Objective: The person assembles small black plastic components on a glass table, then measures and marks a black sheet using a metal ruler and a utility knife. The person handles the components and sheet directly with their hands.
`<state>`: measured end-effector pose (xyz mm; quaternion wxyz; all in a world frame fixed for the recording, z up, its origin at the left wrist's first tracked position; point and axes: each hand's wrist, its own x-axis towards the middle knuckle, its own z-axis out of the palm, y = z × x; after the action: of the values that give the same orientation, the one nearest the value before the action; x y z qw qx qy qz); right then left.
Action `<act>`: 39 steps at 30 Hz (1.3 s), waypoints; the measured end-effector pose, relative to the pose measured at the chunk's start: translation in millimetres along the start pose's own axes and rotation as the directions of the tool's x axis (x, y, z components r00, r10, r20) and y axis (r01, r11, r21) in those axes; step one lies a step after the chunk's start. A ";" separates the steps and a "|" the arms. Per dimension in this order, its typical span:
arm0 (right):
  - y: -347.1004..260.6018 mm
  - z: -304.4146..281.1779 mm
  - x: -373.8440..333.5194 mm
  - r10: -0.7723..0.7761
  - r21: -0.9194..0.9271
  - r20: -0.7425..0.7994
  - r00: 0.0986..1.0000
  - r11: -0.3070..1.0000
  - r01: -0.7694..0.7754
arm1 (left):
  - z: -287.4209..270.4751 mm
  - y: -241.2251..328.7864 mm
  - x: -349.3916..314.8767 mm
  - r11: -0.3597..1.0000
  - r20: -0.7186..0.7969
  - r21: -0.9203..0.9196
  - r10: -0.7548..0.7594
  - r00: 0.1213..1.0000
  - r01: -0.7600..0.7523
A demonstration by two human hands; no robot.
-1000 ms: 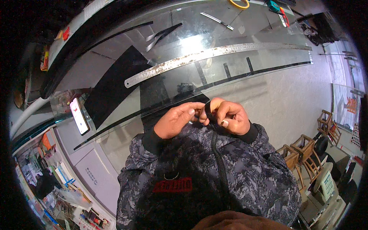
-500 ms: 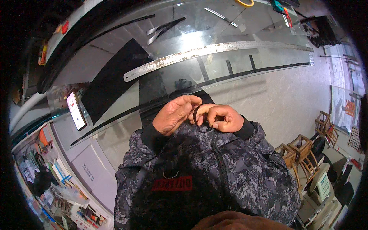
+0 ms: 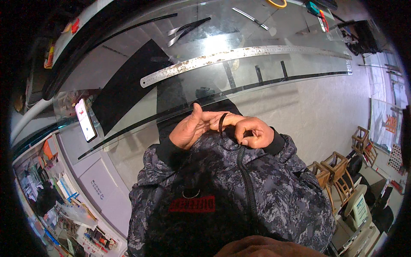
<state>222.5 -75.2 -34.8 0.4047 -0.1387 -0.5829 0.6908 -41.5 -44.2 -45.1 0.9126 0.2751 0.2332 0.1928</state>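
Observation:
In front of my chest, my two hands meet just short of the table's near edge. My right hand (image 3: 253, 132) is closed, and a thin dark strip (image 3: 221, 124) bends in a curve over its outstretched finger. A small dark end pokes out at the pinching thumb and fingertips. My left hand (image 3: 188, 128) has its thumb raised and its fingers stretched toward the right hand, their tips touching or close beside the strip. Whether the left fingers press on it is partly hidden.
The glass tabletop (image 3: 295, 62) carries a long steel ruler (image 3: 205, 61), a black sheet (image 3: 132, 83), short black strips (image 3: 190, 29), and a utility knife (image 3: 250, 19). A phone (image 3: 85, 120) lies at the left edge. Cluttered shelving (image 3: 64, 192) stands lower left; wooden stools (image 3: 334, 167) stand right.
My left thumb has lifted away from the fingers, and the left fingers have straightened toward the right hand. The right hand keeps its pinch, and the strip stands a little more upright.

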 end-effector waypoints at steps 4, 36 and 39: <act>2.5 -2.4 -8.5 0.108 0.112 -0.052 0.993 0.989 -0.101 | -0.8 -2.3 1.1 0.995 0.004 0.074 0.059 0.998 -0.059; 36.3 -0.9 -12.9 0.219 0.618 -0.173 0.960 0.783 -0.068 | -16.0 -12.8 -0.1 0.944 -0.130 -0.158 0.272 0.953 -0.291; 27.4 -1.6 -9.8 0.219 0.594 -0.222 0.950 0.803 -0.046 | -12.2 -5.6 -4.9 0.928 -0.204 -0.133 0.319 0.926 -0.349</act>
<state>218.9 -81.0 -63.2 0.4559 -0.1454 -0.2694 0.8357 -50.8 -45.9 -55.8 0.8614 0.2150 0.2465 0.3886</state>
